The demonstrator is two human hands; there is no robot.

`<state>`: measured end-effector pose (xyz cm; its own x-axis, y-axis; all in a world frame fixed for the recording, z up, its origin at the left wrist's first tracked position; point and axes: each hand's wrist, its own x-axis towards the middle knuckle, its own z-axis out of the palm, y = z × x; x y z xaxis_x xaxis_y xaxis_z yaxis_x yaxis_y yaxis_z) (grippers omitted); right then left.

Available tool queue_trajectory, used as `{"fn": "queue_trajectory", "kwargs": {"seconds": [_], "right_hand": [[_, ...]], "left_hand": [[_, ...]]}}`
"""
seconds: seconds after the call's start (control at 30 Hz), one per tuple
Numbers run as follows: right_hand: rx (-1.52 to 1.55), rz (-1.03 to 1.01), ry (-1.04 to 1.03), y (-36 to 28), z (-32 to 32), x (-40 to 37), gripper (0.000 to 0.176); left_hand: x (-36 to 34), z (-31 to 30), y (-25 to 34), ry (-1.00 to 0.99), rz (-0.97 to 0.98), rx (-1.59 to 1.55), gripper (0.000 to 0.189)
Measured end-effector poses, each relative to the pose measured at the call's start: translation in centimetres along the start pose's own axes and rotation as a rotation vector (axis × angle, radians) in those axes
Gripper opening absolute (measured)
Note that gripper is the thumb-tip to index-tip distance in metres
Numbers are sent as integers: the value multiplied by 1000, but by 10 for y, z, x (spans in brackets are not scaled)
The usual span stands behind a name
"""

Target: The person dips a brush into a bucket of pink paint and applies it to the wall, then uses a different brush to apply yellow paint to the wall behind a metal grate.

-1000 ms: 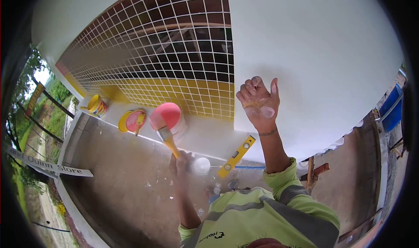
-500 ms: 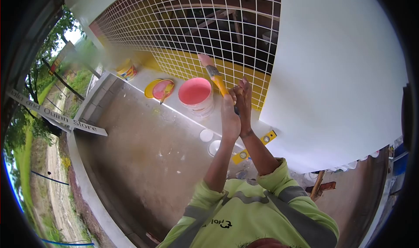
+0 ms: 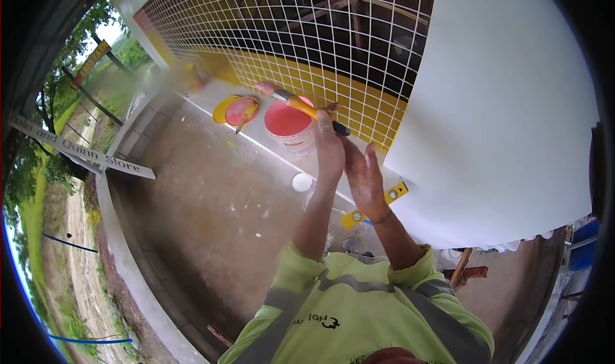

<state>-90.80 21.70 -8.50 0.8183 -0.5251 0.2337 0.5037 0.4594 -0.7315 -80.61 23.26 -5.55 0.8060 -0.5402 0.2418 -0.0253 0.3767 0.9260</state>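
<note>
My left hand (image 3: 330,147) grips a paintbrush (image 3: 300,106) by its yellow handle. The brush's pink-coated bristles point to the upper left, in front of the white grid, and its dark handle end sticks out on the right. Just right of it, my right hand (image 3: 366,183) is open, palm showing, with paint marks on the skin and nothing held. Below the brush stands a white bucket (image 3: 298,144) of pink paint. Left of the bucket, a second brush (image 3: 244,115) lies across a pink-smeared lid (image 3: 237,110).
A yellow spirit level (image 3: 374,206) lies beyond my right wrist. The white wire grid (image 3: 307,37) rises behind the bucket, beside a smooth white wall panel (image 3: 487,121). A round white lid (image 3: 302,183) is on the ledge. Another paint tub (image 3: 192,79) appears blurred at the far left.
My hands were together around the brush handle. My right hand has moved down and opened away from it, while the brush has swung left and tilted flatter.
</note>
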Motion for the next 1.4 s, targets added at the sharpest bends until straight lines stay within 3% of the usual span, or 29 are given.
{"fn": "queue_trajectory", "kwargs": {"seconds": [0.03, 0.1, 0.17, 0.2, 0.23, 0.27, 0.3, 0.4, 0.43, 0.53, 0.57, 0.67, 0.77, 0.87, 0.97, 1.07, 1.2, 1.3, 1.4], "right_hand": [[-120, -19, 84, 8, 8, -2, 75], [-354, 50, 153, 5, 4, -8, 72], [-483, -39, 129, -3, 4, -12, 66], [-549, -80, 125, -6, 5, -20, 63], [-673, -164, 69, -9, 1, -30, 60], [-831, -240, -170, -25, 9, -38, 59], [-637, -210, -98, -25, 17, -43, 56], [-91, -84, 123, -42, -7, -34, 52], [-71, -116, 257, -51, -6, -31, 38], [73, -38, 170, -65, -35, -36, 30], [38, -71, 348, -64, -30, -34, 34], [106, -29, 394, -60, -41, -30, 43], [236, -59, 345, -52, -46, -29, 48], [310, -84, 120, -49, -51, -30, 46], [417, -29, 231, -56, -27, -27, 40], [309, -63, 260, -33, -36, -21, 35], [212, -9, 347, -37, -52, -29, 42], [236, -107, 380, -38, -54, -34, 46], [358, -96, 147, -34, -57, -35, 39]], "left_hand": [[2, 14, -8, 93, 137, 223, 52], [3, 18, -18, 99, 106, 181, 52], [13, 24, -31, 151, 166, 103, 50], [21, 16, -36, 173, 107, 94, 49], [35, 5, -39, 193, 48, 76, 49], [48, -8, -47, 212, -15, 58, 48], [61, -27, -72, 137, -57, -183, 42], [37, -38, -54, 113, -121, -351, 33], [25, -43, -50, 90, -119, -386, 32], [8, -55, -37, -18, -117, -513, 32], [2, -59, -35, -55, -119, -552, 32], [-13, -71, -34, -66, -131, -541, 34], [-24, -75, -33, -71, -124, -513, 34], [-35, -74, -21, -86, -112, -487, 34], [-45, -59, -2, -138, -72, -476, 36], [-51, -41, -1, -176, -50, -517, 37], [-54, -32, -5, -192, -67, -541, 37], [-57, -32, -8, -208, -84, -547, 37], [-64, -27, -9, -249, -76, -558, 37]]}}
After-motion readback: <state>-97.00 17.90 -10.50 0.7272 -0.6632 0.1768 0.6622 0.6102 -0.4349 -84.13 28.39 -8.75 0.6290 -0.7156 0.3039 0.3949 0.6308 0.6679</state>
